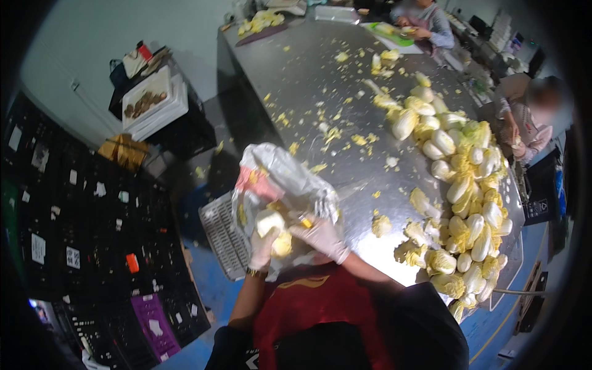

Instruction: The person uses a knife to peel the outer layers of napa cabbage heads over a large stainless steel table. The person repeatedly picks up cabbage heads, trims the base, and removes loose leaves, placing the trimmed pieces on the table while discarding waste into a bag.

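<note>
My left hand (262,248), in a pale glove, grips a trimmed napa cabbage (281,245) with its white base upward. Close by on the right, my gloved right hand (324,238) is closed around a small yellow-handled tool (305,222), apparently a knife; its blade is hard to make out. Both hands are over the mouth of a white plastic bag (277,155), which has a pink patch and some leaf scraps inside. A grey slatted plastic crate (224,236) stands beside the bag.
Many napa cabbages (475,226) are heaped along the right of the steel table (296,78), with leaf scraps scattered about. Two co-workers (439,27) stand at its far and right sides. Stacked black crates (92,222) line the left; a white foam box (173,108) stands beyond.
</note>
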The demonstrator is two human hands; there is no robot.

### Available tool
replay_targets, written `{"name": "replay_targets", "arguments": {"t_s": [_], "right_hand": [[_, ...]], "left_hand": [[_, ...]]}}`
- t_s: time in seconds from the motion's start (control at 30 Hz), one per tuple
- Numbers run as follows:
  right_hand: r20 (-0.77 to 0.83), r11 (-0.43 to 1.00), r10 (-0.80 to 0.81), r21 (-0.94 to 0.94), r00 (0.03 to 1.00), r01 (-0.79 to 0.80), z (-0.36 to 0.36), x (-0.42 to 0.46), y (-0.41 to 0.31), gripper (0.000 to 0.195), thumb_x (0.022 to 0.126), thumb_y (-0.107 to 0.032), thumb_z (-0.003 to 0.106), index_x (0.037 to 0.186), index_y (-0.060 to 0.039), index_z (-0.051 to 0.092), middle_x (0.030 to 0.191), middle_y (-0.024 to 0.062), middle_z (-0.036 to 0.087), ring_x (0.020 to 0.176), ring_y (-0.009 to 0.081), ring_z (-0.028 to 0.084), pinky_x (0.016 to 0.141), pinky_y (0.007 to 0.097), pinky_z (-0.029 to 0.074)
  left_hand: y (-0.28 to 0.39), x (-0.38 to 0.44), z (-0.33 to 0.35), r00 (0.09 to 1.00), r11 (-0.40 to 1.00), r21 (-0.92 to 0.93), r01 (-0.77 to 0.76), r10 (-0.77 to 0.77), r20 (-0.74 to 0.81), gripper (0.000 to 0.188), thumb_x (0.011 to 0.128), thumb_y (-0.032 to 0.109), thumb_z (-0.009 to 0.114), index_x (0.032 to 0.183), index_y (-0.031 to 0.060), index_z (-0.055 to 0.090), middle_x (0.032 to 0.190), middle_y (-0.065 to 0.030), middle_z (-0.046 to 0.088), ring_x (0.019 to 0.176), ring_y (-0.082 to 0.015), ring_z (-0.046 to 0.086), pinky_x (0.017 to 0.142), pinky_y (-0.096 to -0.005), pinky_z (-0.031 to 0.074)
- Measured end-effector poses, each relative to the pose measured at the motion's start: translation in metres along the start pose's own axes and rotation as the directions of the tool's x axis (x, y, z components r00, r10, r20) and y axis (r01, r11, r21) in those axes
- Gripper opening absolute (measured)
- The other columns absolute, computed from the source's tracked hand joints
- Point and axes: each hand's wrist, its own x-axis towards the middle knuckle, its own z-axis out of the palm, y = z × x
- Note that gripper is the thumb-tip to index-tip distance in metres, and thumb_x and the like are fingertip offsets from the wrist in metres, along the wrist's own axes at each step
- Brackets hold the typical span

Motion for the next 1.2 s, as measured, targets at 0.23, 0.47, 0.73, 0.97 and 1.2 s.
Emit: {"name": "replay_targets", "arguments": {"t_s": [0.23, 0.47, 0.73, 0.97, 1.2], "right_hand": [[-0.186, 0.864, -0.318, -0.46, 0.93, 0.203, 0.03, 0.003, 0.014, 0.036, 0.08, -0.033, 0.067, 0.101, -0.0044, 0.063, 0.088, 0.0163, 0.064, 0.077, 0.0322, 0.064, 0.066, 0.0363, 0.052], [-0.035, 0.927, -0.124, -0.361, 0.992, 0.103, 0.028, 0.009, 0.015, 0.043, 0.078, -0.04, 0.067, 0.098, -0.0021, 0.06, 0.08, 0.02, 0.063, 0.075, 0.0376, 0.062, 0.066, 0.0404, 0.049], [0.15, 0.958, -0.2, -0.179, 0.968, 0.226, 0.037, -0.013, 0.006, 0.035, 0.077, -0.027, 0.071, 0.098, -0.0004, 0.062, 0.081, 0.0158, 0.065, 0.074, 0.0193, 0.064, 0.067, 0.0299, 0.05], [-0.13, 0.904, 0.003, -0.423, 0.992, -0.059, -0.003, -0.002, -0.025, 0.044, 0.073, -0.03, 0.076, 0.103, -0.0018, 0.063, 0.075, 0.0141, 0.066, 0.068, 0.0221, 0.065, 0.065, 0.03, 0.052], [-0.052, 0.987, -0.073, -0.148, 0.996, 0.065, 0.012, 0.011, 0.025, 0.044, 0.076, -0.029, 0.075, 0.109, -0.0029, 0.063, 0.082, 0.0074, 0.068, 0.061, 0.0114, 0.062, 0.059, 0.0251, 0.05]], "left_hand": [[-0.019, 0.001, 0.008, 0.984, 0.994, 0.053, -0.1, 0.106, -0.145, 0.057, 0.092, 0.049, 0.046, 0.119, -0.001, 0.051, 0.109, -0.0088, 0.057, 0.095, -0.0174, 0.057, 0.081, -0.03, 0.048], [-0.029, 0.009, 0.01, 0.984, 0.994, -0.011, -0.106, 0.104, -0.143, 0.056, 0.092, 0.05, 0.046, 0.117, 0.0006, 0.052, 0.11, -0.0086, 0.057, 0.097, -0.0178, 0.055, 0.084, -0.0304, 0.046], [-0.046, 0.014, -0.02, 0.995, 0.863, -0.505, 0.026, -0.072, -0.073, 0.057, 0.087, 0.058, 0.046, 0.123, 0.0139, 0.047, 0.108, -0.0035, 0.054, 0.096, -0.0185, 0.055, 0.081, -0.034, 0.048], [0.0, 0.011, -0.04, 0.997, 0.787, -0.612, -0.079, 0.063, -0.049, 0.061, 0.087, 0.06, 0.043, 0.124, 0.0125, 0.05, 0.111, -0.0053, 0.06, 0.099, -0.0207, 0.057, 0.084, -0.0356, 0.049], [0.019, -0.009, -0.005, 0.995, 0.778, -0.621, 0.093, -0.056, 0.079, 0.048, 0.088, 0.035, 0.059, 0.124, 0.0057, 0.048, 0.109, -0.0113, 0.06, 0.095, -0.0231, 0.06, 0.083, -0.0356, 0.05]]}}
